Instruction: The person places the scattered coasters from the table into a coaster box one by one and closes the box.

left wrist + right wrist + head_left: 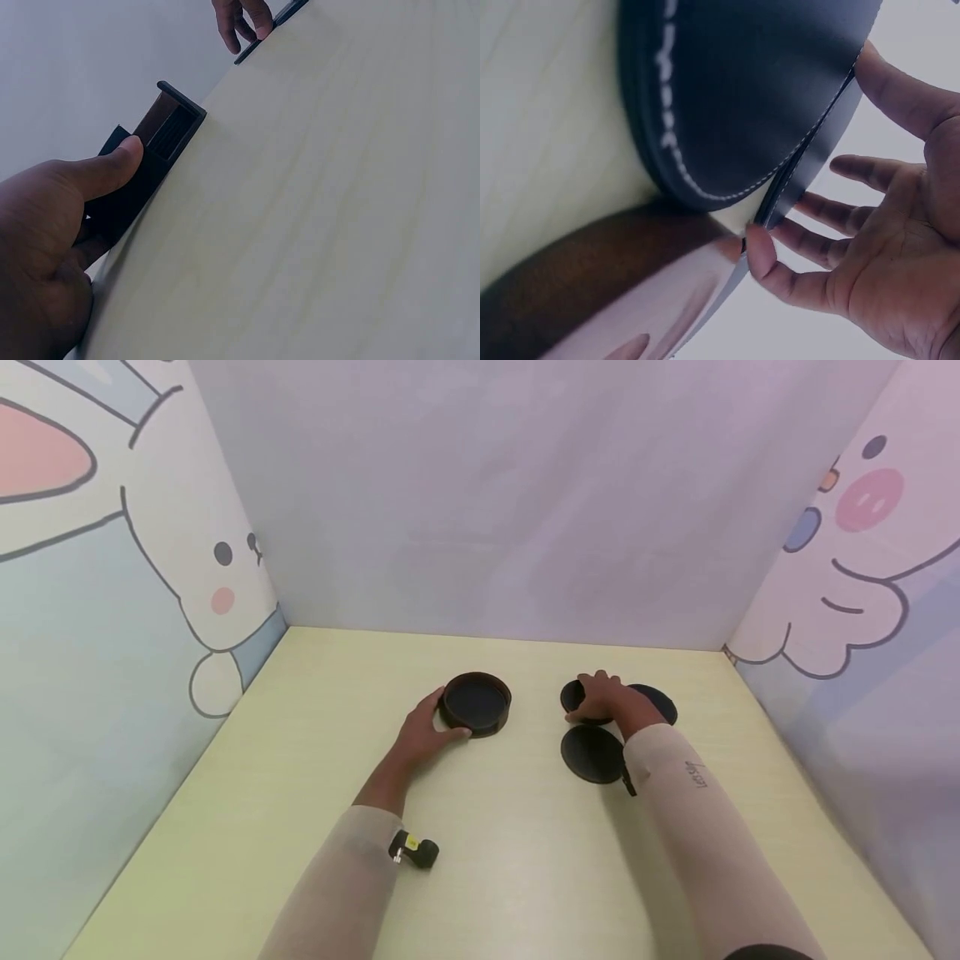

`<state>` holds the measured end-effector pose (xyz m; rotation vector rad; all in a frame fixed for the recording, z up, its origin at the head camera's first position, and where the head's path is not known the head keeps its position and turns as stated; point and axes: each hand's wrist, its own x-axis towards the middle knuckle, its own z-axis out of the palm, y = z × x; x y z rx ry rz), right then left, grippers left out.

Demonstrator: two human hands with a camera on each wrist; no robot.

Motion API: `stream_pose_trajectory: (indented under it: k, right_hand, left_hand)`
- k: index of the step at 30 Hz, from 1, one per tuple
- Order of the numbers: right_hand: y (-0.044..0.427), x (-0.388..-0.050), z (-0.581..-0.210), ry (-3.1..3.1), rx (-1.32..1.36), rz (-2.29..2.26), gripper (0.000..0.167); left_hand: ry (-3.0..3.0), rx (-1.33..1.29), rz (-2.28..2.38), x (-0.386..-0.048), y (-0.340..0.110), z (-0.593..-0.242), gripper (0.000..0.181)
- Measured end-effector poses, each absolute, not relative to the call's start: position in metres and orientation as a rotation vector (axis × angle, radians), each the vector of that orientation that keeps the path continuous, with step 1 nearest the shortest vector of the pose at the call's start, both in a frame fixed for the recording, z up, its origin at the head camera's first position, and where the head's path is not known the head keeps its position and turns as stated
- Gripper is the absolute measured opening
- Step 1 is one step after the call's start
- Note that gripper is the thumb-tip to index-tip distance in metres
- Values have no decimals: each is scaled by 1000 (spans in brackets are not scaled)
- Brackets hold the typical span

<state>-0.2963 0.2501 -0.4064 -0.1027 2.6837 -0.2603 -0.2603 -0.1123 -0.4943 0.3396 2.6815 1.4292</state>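
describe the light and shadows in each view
Head view: soft light, a faint shadow on the table beside the right sleeve; left wrist view: dim and bluish, the holder nearly black; right wrist view: backdrop washed out, the near coaster dark but its pale stitching readable.

Location: screened work booth; building type indeterminable. Indicators: pale bench, plain lilac backdrop at upper centre, cartoon-printed left panel and right panel.
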Motion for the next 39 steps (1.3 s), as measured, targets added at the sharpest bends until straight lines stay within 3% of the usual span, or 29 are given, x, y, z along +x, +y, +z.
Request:
stream_pose_trajectory:
  k: [39]
  right_hand:
    - [253, -303, -416, 2878, -221, -280, 99]
  left_hand:
    - [2699, 330, 1419, -262, -109, -497, 102]
